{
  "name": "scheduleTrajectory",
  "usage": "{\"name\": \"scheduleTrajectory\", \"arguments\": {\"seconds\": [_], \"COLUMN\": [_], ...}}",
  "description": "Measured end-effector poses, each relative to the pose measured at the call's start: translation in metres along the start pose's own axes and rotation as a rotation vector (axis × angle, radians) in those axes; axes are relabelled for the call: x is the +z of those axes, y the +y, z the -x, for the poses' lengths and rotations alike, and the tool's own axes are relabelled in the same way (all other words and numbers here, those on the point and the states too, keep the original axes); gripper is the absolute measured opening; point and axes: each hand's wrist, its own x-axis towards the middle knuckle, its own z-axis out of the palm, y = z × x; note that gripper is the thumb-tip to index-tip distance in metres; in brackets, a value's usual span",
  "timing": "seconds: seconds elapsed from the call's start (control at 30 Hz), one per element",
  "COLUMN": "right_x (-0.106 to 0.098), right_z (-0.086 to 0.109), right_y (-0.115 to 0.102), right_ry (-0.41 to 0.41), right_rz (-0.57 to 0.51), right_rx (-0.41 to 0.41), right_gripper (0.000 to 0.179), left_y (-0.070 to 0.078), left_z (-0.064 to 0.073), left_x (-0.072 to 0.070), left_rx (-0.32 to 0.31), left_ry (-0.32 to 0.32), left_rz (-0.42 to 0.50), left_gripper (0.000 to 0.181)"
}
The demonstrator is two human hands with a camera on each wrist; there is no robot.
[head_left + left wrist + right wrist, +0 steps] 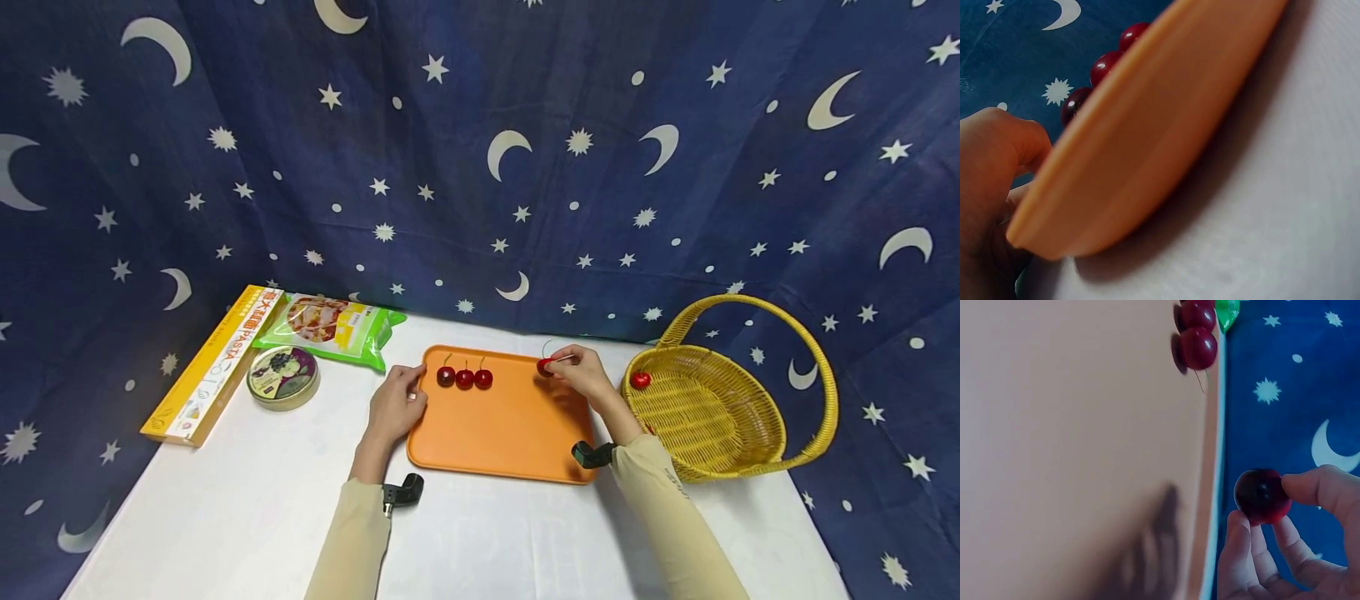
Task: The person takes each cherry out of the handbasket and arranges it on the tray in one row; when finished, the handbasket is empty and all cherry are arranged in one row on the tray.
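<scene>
My left hand (395,407) grips the left edge of an orange tray (487,433), with fingers at its rim in the left wrist view. On the tray's far left part, three dark red cherries (465,379) with stems stand side by side in a row. Over the tray's far right part, my right hand (583,375) pinches another cherry (1263,496) between thumb and fingertips. In the right wrist view this cherry is held apart from the tray surface, and the hand's shadow falls on the tray.
A yellow wicker basket (705,467) with a tall handle stands right of the tray, a red cherry (640,380) inside near its left rim. To the left are a pasta box (217,367), a round tin (283,377) and a green food bag (330,327). A starry curtain (450,150) hangs behind.
</scene>
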Motion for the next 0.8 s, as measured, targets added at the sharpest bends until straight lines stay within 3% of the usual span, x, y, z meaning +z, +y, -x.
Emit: {"name": "scheduleTrajectory", "arguments": {"seconds": [0.47,0.8], "right_x": [0.044,0.066], "right_z": [-0.015,-0.018], "right_y": [0.010,0.012], "right_ry": [-0.047,-0.049], "right_rz": [-0.060,-0.026], "right_rx": [0.086,0.122], "right_gripper": [0.021,0.021], "left_y": [-0.001,0.001], "left_z": [-0.001,0.000], "left_x": [0.001,-0.001], "left_rx": [0.004,-0.010], "left_ry": [0.002,-0.002], "left_rz": [-0.005,0.001], "left_gripper": [0.048,0.048]}}
